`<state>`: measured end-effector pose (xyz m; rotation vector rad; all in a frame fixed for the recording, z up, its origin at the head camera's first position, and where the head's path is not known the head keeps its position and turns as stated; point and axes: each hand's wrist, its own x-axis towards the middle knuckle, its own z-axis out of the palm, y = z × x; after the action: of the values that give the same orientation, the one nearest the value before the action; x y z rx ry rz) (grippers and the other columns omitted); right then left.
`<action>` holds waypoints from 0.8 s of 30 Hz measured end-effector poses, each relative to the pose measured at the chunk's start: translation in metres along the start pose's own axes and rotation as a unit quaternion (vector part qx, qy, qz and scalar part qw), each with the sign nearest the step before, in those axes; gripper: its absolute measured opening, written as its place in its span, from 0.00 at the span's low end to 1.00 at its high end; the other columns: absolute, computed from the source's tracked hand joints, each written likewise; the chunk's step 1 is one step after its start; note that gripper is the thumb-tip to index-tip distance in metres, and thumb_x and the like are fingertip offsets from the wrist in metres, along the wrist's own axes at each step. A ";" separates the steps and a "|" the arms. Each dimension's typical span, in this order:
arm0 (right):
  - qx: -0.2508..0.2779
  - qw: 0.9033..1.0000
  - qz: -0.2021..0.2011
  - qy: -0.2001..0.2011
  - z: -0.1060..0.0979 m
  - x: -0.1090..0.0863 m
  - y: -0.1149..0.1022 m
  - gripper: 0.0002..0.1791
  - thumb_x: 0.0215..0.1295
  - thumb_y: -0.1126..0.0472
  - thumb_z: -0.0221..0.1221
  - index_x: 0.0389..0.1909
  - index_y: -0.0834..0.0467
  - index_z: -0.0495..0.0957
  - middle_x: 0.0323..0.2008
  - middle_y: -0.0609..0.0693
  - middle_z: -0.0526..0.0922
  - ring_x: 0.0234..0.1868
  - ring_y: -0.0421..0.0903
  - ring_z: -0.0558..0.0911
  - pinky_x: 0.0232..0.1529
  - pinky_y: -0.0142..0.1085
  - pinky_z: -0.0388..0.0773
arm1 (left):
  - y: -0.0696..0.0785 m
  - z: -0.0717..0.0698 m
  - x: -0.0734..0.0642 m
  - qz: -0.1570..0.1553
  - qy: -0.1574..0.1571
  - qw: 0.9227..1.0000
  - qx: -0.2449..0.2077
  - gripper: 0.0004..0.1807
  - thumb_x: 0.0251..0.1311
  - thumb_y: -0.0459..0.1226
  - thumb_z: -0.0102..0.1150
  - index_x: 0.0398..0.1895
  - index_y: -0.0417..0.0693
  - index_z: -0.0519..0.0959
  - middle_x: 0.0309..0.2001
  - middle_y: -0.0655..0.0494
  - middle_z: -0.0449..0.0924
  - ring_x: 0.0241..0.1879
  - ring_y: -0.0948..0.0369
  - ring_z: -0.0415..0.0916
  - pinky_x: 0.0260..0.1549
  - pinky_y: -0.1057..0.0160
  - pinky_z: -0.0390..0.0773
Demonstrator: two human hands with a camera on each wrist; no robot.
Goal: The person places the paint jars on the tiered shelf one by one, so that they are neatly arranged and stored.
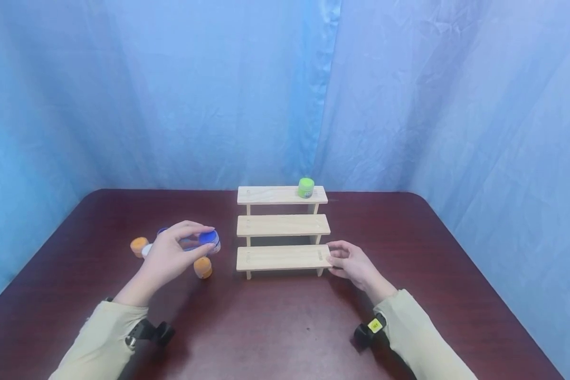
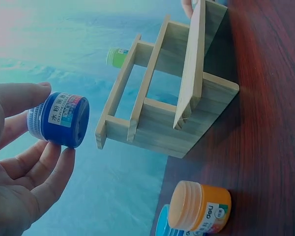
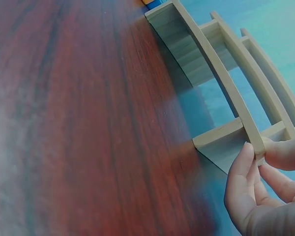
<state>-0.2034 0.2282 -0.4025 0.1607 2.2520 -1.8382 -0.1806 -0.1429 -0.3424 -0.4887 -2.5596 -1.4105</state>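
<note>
My left hand [image 1: 173,250] pinches a blue paint jar [image 2: 66,119] between thumb and fingers, raised above the table left of a three-tier wooden stand [image 1: 283,225]. My right hand [image 1: 353,264] grips the right end of the stand's lowest shelf, thumb and fingers on either side of the board in the right wrist view. On the top shelf, toward the right, sits a green paint jar [image 1: 306,188]. An orange paint jar [image 1: 202,267] stands on the table just below the left hand. Its label faces the left wrist camera.
Farther left on the dark red table [image 1: 275,327] are another orange jar [image 1: 139,246] and a white-topped one [image 1: 146,250], partly hidden behind the left hand. A light blue jar [image 2: 163,221] shows beside the orange one in the left wrist view. Blue curtains [image 1: 195,95] surround the table.
</note>
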 end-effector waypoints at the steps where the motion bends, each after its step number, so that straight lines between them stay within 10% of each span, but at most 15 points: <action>1: 0.003 1.000 0.003 0.000 0.000 0.000 0.000 0.23 0.63 0.71 0.53 0.59 0.68 0.63 0.34 0.49 0.76 0.30 0.36 0.77 0.34 0.28 0.80 | 0.000 0.001 0.001 0.000 -0.001 1.000 -0.001 0.20 0.50 0.36 0.67 0.49 0.41 0.79 0.43 0.47 0.79 0.43 0.52 0.79 0.44 0.56 0.81; 24: 0.006 1.000 0.002 0.008 0.000 -0.001 0.003 0.23 0.63 0.71 0.52 0.59 0.68 0.63 0.35 0.48 0.76 0.30 0.36 0.78 0.33 0.29 0.79 | 0.008 0.023 0.025 0.022 -0.002 0.999 -0.029 0.20 0.49 0.37 0.68 0.47 0.43 0.80 0.41 0.49 0.79 0.42 0.54 0.81 0.43 0.59 0.82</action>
<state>-0.2019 0.2285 -0.4054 0.1833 2.2505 -1.8540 -0.2012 -0.1146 -0.3401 -0.5534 -2.5005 -1.4741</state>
